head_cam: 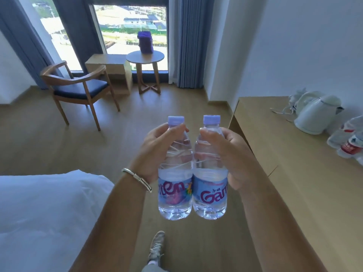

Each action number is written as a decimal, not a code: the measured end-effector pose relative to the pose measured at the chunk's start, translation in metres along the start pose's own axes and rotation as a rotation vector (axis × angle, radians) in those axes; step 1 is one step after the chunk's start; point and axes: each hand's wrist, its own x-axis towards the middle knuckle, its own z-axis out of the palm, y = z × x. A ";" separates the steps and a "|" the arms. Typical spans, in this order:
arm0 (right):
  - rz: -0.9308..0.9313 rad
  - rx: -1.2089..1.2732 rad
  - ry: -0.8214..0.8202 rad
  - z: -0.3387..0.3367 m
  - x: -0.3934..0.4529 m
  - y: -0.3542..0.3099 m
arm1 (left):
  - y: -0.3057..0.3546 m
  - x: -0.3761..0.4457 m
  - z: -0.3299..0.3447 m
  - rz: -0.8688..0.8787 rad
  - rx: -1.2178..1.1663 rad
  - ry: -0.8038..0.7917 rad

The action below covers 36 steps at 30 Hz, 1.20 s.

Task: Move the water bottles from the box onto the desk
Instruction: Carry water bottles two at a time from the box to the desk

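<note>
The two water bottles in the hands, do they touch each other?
Touching. In the head view, the left bottle and the right bottle press side by side with no gap at the labels.

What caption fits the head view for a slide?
Left hand and right hand each hold one upright clear plastic water bottle with lilac cap, beside light wooden desk.

Two bare forearms with no sleeves reach forward from the bottom of the view, ending in the left hand (155, 152) and the right hand (233, 154). The left wrist wears a thin silver bangle (137, 178) — a plain metal band with a short coiled section. Below, one foot wears a pale, worn-looking lace-up sneaker (157, 246) — above it, a light sock edge and grey trouser hem.
</note>
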 end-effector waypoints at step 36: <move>-0.238 -0.161 1.063 -0.342 0.144 -0.043 | -0.050 0.341 0.384 0.085 0.204 -0.913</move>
